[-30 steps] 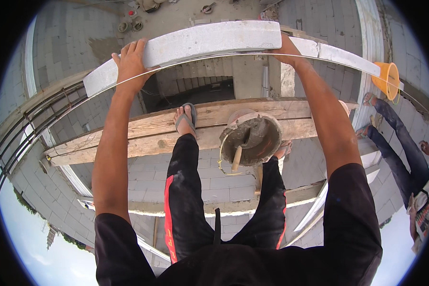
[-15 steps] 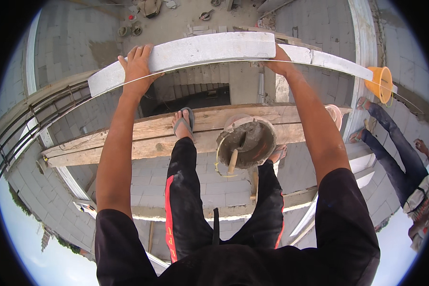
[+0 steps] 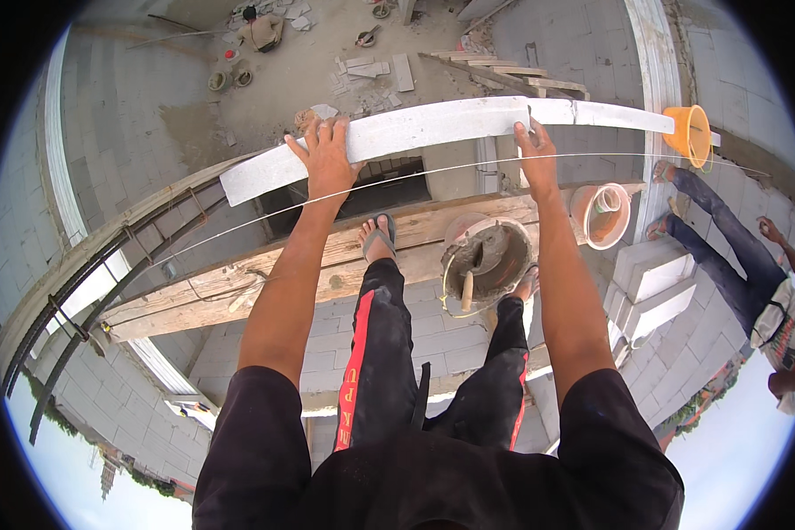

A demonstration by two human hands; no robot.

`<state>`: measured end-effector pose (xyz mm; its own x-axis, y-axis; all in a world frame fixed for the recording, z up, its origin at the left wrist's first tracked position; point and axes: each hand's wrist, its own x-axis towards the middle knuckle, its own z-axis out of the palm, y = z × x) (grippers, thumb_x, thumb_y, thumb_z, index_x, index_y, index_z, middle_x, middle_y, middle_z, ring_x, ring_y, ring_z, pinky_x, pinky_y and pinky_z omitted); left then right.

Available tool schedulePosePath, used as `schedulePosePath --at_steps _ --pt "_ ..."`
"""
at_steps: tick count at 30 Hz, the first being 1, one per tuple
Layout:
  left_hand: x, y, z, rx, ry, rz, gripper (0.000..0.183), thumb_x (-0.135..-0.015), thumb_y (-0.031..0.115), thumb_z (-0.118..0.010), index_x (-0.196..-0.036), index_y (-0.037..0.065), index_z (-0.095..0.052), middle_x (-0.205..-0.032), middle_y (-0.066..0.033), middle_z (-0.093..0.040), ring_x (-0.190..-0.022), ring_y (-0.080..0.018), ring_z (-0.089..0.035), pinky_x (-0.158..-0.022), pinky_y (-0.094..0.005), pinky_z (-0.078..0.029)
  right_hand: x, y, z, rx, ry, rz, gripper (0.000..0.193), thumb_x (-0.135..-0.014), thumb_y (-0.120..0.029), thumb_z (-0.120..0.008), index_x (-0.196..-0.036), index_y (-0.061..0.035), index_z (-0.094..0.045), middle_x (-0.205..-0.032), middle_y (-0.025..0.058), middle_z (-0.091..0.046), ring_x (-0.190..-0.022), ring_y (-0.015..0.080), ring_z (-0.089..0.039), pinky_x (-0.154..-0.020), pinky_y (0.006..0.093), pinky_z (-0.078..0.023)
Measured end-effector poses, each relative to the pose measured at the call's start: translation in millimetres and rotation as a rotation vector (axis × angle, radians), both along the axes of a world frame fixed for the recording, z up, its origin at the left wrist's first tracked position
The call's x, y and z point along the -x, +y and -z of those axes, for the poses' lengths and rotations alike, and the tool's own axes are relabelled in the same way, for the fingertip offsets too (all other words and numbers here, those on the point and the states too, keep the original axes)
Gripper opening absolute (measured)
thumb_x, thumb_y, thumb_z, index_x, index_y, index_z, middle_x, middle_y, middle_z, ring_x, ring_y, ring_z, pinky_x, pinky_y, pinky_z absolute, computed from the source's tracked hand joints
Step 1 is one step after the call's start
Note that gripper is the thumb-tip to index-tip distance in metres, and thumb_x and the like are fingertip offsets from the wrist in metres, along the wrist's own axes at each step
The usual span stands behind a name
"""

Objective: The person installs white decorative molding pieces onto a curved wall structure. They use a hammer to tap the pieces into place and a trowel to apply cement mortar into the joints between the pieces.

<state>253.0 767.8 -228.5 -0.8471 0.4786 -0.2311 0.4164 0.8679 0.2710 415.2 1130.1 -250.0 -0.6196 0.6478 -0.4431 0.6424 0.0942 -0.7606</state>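
Observation:
A long white block [image 3: 424, 126] lies in line with further white blocks [image 3: 623, 117] on the right, its right end close against them. My left hand [image 3: 329, 166] grips the block left of its middle, fingers over the upper edge and thumb spread aside. At the joint, my right hand [image 3: 537, 157] touches the block's right end with outstretched fingers. A taut white string [image 3: 433, 168] runs along the near side, crossing both wrists in the picture. Below, between my arms, a bucket of grey mortar [image 3: 503, 265] with a wooden-handled trowel [image 3: 467, 290] stands by my feet.
I stand on wooden planks [image 3: 327, 281]. A pinkish bucket [image 3: 602, 216] and an orange bucket [image 3: 687, 137] are at right, beside another person's legs [image 3: 720, 221]. Steel bars [image 3: 106, 305] run at left. Far below, a person [image 3: 261, 32] crouches on the floor.
The view has shifted, so the block sits lower in the picture and more floor shows beyond it. My right hand's fingers, earlier hidden behind the block's end, now show at the joint.

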Motion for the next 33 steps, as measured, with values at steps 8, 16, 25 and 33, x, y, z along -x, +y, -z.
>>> schedulePosePath --at_steps 8,16,25,33 --pt "-3.1 -13.2 0.0 -0.043 -0.036 -0.015 0.1 -0.069 0.035 -0.1 -0.153 0.016 -0.048 -0.16 -0.0145 -0.041 -0.156 -0.0358 -0.028 -0.122 -0.0803 -0.005 10.8 -3.5 30.6 -0.12 -0.034 0.053 0.053 -0.098 -0.034 -0.08 -0.133 0.0031 -0.063 -0.12 0.0189 -0.072 -0.107 0.0285 -0.072 -0.089 0.0424 -0.06" --pt "-56.0 -98.6 0.5 -0.028 0.118 -0.343 0.116 -0.088 0.058 -0.08 -0.17 0.003 -0.019 -0.176 -0.0305 -0.008 -0.163 -0.0508 -0.007 -0.126 -0.0733 -0.009 18.8 -11.2 -3.9 0.212 0.012 0.191 0.051 -0.099 -0.029 -0.08 -0.137 -0.0013 -0.06 -0.127 0.0146 -0.068 -0.117 0.0299 -0.068 -0.088 0.046 -0.063" --pt "-49.6 -125.6 -17.7 0.048 0.023 -0.296 0.12 -0.086 0.045 -0.083 -0.172 0.005 -0.01 -0.177 -0.0268 -0.009 -0.164 -0.0483 -0.008 -0.127 -0.0683 -0.016 25.1 1.9 6.6 0.19 -0.028 0.14 0.047 -0.1 -0.029 -0.079 -0.134 -0.0016 -0.06 -0.119 0.0119 -0.067 -0.111 0.0278 -0.069 -0.084 0.045 -0.064" --pt "-51.2 -135.4 -28.3 0.023 -0.111 -0.298 0.123 -0.085 0.039 -0.085 -0.173 0.009 -0.006 -0.179 -0.0235 -0.003 -0.165 -0.0452 -0.005 -0.127 -0.0686 -0.016 17.9 2.1 2.6 0.204 -0.031 0.11 0.045 -0.102 -0.027 -0.076 -0.138 -0.006 -0.058 -0.122 0.0118 -0.066 -0.117 0.03 -0.068 -0.083 0.0445 -0.063"
